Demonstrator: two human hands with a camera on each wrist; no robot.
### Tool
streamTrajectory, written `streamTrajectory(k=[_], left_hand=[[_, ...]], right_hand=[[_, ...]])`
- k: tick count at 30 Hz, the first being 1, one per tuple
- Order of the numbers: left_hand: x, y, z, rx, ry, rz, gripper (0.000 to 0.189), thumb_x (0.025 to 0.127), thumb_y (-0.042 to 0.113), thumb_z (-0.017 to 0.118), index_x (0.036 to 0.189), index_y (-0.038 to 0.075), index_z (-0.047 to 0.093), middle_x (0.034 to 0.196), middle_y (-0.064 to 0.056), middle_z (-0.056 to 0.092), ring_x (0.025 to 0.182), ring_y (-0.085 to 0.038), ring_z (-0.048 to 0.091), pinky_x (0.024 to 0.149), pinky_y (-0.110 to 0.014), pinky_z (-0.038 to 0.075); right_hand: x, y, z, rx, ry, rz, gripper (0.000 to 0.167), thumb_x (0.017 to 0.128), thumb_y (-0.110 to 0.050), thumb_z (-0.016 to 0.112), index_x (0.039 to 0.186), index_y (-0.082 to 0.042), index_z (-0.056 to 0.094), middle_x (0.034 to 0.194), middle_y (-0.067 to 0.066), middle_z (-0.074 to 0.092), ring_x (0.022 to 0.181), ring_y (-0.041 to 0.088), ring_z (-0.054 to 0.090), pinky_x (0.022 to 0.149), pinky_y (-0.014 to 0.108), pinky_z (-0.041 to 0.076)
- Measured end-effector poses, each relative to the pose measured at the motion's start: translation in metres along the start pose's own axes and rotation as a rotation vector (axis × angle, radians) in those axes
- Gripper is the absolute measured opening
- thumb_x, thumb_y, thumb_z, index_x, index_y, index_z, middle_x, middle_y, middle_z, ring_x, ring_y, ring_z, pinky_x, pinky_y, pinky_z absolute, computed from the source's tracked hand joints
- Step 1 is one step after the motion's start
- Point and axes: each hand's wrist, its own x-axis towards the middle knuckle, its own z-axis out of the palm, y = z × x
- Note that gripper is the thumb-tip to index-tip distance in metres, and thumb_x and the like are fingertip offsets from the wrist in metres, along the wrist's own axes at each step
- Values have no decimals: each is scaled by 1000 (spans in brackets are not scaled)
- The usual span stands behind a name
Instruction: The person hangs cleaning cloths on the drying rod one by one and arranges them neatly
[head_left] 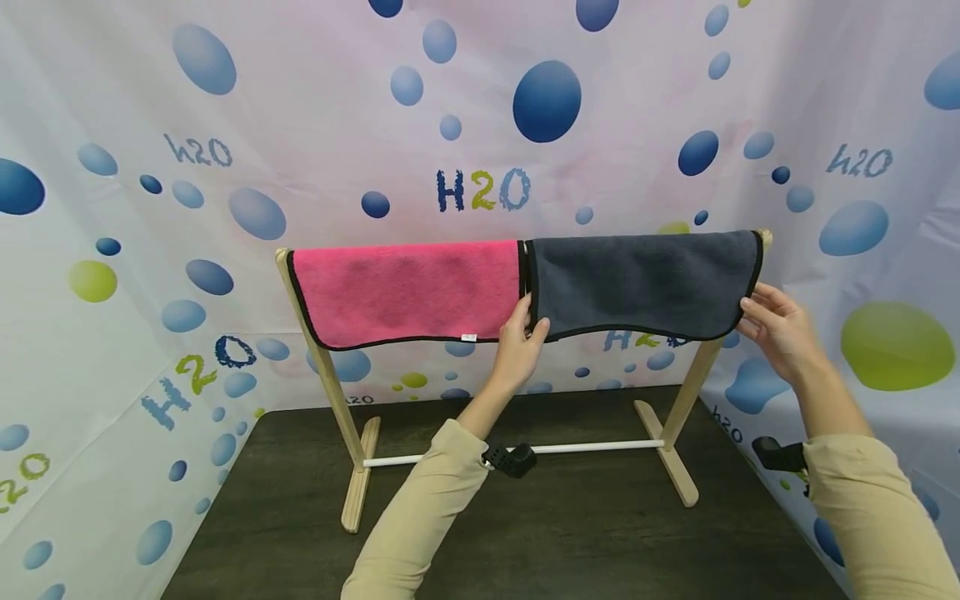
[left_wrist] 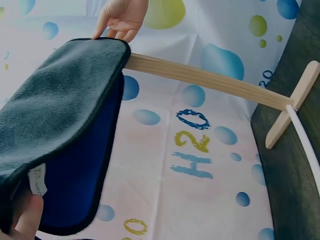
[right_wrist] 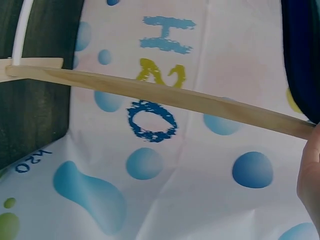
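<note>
A dark grey cloth with black edging hangs folded over the right half of a wooden rack. My left hand pinches its left edge near the lower corner, beside the pink cloth. In the left wrist view my left thumb lies by a white label, and the grey cloth's blue back layer shows below. The lower right edge of the grey cloth is pinched by my right hand. Only part of that hand enters the right wrist view.
The rack has wooden posts, wooden feet and a white lower bar. It stands on a dark table. A white curtain printed with coloured drops and "H2O" surrounds the table behind and at the sides.
</note>
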Motion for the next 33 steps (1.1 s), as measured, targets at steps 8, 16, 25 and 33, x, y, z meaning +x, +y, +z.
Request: streamTrajectory(k=[8,16,25,33], left_hand=[[-22,2,-6,-79,59,-5,38,92,-5,42,130,-10,40,111,-30,58,97,-39,59,80,-44,51],[-38,1,-11,-157,79,-18,33,93,-7,38,125,-15,42,106,-35,57,95,-44,59,79,-52,48],[-53,-14,-25,-136,67,-22,33,93,-5,41,125,-14,43,106,-34,58,91,-44,60,77,-48,50],[-77,-29,-50,-109,52,-77,34,93,-5,43,126,-13,43,108,-31,59,93,-44,59,71,-15,48]], right_hand=[[-11,20,-6,-39,24,23,30,92,5,45,105,-11,67,92,0,67,81,11,64,71,22,52],[-21,32,-9,-25,23,33,29,92,5,43,102,-10,67,86,1,68,79,12,63,71,23,52],[-29,48,-6,19,-7,29,30,94,6,39,101,-7,65,85,3,67,77,13,64,70,24,53],[-41,66,-2,29,-78,59,32,96,4,34,102,-7,63,91,3,68,81,13,63,71,24,52]])
